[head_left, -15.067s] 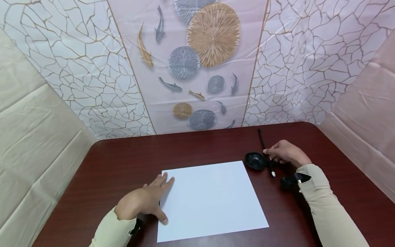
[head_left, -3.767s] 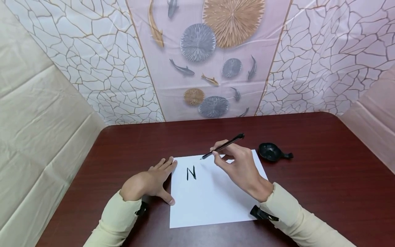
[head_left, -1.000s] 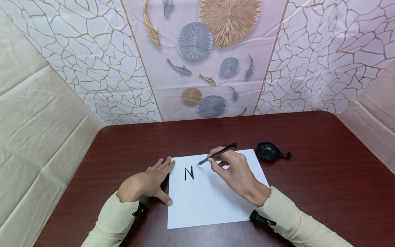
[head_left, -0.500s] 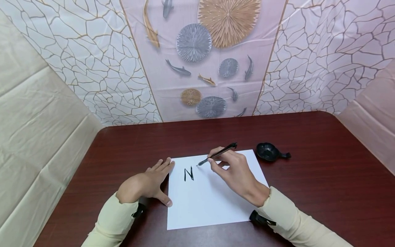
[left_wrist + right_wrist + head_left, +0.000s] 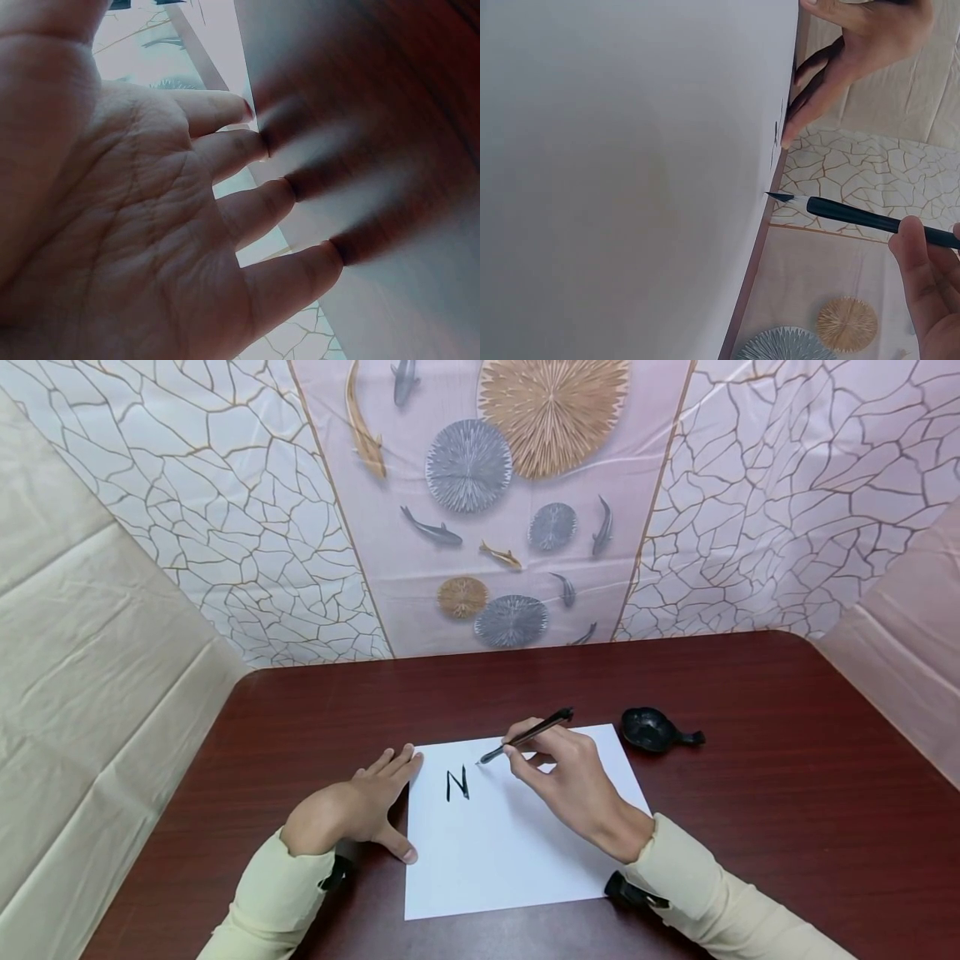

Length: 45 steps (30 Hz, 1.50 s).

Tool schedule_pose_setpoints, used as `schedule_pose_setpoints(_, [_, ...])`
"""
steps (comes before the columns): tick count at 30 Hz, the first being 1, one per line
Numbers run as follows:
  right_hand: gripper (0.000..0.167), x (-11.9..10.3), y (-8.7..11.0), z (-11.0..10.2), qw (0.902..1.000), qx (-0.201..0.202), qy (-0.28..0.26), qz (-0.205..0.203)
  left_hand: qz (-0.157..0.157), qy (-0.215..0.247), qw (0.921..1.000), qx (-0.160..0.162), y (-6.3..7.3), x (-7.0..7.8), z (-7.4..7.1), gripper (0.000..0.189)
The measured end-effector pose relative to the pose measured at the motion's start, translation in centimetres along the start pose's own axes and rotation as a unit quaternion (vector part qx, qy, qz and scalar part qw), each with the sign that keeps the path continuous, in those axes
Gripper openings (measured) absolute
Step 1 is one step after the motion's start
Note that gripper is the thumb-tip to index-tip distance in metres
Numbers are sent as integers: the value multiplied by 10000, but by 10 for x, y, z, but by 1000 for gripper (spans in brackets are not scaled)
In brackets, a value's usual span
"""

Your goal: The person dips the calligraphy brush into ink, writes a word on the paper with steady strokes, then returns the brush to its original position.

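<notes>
A white sheet of paper [image 5: 510,852] lies on the table, with a black letter N [image 5: 457,783] near its upper left. Between thumb and fingers my right hand [image 5: 573,781] pinches a dark brush [image 5: 536,730], its handle slanting up to the right. In the right wrist view the brush's black-inked tip [image 5: 781,196] is at or just above the paper; I cannot tell if it touches. My left hand [image 5: 360,810] rests at the sheet's left edge, fingers spread, thumb and fingertips on the border. The left wrist view shows its palm [image 5: 135,210] with straight fingers.
A small black ink dish [image 5: 649,729] with a short handle stands right of the paper's far corner. The dark red table [image 5: 765,760] ends at a patterned cloth [image 5: 480,568] behind. Beige cloth [image 5: 97,693] hangs at the left side.
Since the oldest frame, the right hand has lifted the brush from beside the dish and an N has appeared. Over the last second both hands stay nearly still; the view shifts slightly.
</notes>
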State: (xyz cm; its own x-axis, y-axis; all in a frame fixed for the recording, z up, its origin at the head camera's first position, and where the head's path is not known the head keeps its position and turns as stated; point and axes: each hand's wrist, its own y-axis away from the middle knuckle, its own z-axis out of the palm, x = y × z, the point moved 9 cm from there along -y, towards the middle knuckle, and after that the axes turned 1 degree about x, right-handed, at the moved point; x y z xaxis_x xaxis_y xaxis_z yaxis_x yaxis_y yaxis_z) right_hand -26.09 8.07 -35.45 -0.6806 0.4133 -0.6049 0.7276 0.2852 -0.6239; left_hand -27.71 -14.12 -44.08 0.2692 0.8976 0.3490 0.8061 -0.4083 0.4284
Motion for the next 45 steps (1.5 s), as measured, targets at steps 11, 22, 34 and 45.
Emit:
schedule_pose_setpoints(11, [23,0,1,1,10000,1,41,-4,20,24,10000,-8,2,2,-1,133])
schedule_pose_setpoints(22, [23,1,1,1,9999,-23,118,25,56,-22,10000,-22,1,2,0,132])
schedule_pose_setpoints(34, [22,2,1,2,9999,-46,127,80,119,-2,9999,-39,1,3,0,133])
schedule_pose_setpoints(45, [20,4,1,3,9997,-129,71,182,123,48,9999,-26,2,3,-1,132])
